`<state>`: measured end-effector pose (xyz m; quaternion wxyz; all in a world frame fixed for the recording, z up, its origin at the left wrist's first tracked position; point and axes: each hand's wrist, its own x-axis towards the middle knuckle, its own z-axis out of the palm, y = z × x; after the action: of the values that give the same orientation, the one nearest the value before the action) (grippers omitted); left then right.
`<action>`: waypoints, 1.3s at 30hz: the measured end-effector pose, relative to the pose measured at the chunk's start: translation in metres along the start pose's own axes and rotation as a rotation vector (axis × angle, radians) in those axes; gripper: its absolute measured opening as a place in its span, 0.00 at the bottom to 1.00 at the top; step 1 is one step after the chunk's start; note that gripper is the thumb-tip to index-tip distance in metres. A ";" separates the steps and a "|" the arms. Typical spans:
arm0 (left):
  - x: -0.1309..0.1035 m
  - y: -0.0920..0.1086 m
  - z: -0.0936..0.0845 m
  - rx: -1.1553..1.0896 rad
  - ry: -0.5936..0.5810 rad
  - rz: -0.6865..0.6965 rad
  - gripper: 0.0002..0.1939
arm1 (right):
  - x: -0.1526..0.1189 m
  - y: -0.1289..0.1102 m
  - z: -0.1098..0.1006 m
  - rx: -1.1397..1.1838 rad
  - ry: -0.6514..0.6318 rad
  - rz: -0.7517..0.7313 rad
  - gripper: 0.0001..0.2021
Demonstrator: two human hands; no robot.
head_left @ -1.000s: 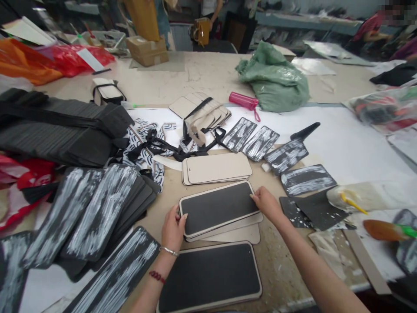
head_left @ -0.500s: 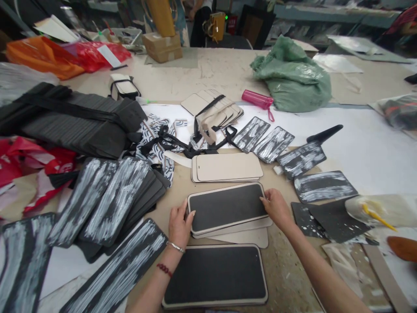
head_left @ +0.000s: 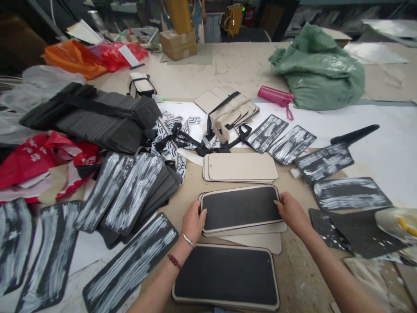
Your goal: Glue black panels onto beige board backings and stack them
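Note:
A black panel with a cream border (head_left: 241, 208) lies on a small stack of cream pieces. My left hand (head_left: 193, 221) grips its left end between thumb and fingers. At its right end, my right hand (head_left: 291, 213) pinches the edge. Nearer to me rests another black panel with a cream border (head_left: 226, 276), partly behind my left forearm. Beyond the held panel sits a stack of cream panels (head_left: 243, 166). Black pieces streaked with white (head_left: 130, 265) lie to the left, and more streaked pieces (head_left: 352, 192) are at the right.
Grey pads bound with a black band (head_left: 110, 121) are at the left. Patterned straps (head_left: 167, 139) lie behind the cream stack. Farther back are a pink case (head_left: 275, 95), a green bag (head_left: 325, 74) and a cardboard box (head_left: 178, 43). A whitish container (head_left: 392, 221) stands at right.
The view has shifted, so most things appear farther right in the picture. Both hands keep hold of the same panel, which has barely moved on its stack.

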<state>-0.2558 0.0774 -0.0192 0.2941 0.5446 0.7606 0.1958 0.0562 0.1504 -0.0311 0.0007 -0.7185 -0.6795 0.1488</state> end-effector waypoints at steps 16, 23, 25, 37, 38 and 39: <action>0.001 0.003 0.001 -0.930 -0.140 -0.247 0.13 | -0.012 0.002 -0.024 0.136 -0.033 -0.008 0.07; -0.004 0.014 -0.010 -1.123 -0.208 -0.352 0.20 | -0.017 0.001 -0.050 0.374 0.114 -0.091 0.09; -0.006 0.018 -0.013 -1.112 -0.214 -0.361 0.21 | -0.016 0.003 -0.057 0.426 0.131 -0.071 0.10; -0.028 0.007 -0.057 -1.021 -0.299 -0.372 0.17 | -0.076 -0.009 -0.058 0.833 -0.096 0.043 0.15; -0.034 0.001 -0.063 -1.007 -0.320 -0.384 0.16 | -0.087 -0.012 -0.054 0.855 -0.132 0.056 0.15; -0.041 -0.006 -0.068 -0.991 -0.339 -0.395 0.16 | -0.098 -0.014 -0.049 0.879 -0.171 0.071 0.16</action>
<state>-0.2954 0.0386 0.0380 0.6643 0.2121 0.6072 0.3807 0.0494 0.0655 0.0392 0.2446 -0.6581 -0.5241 0.4820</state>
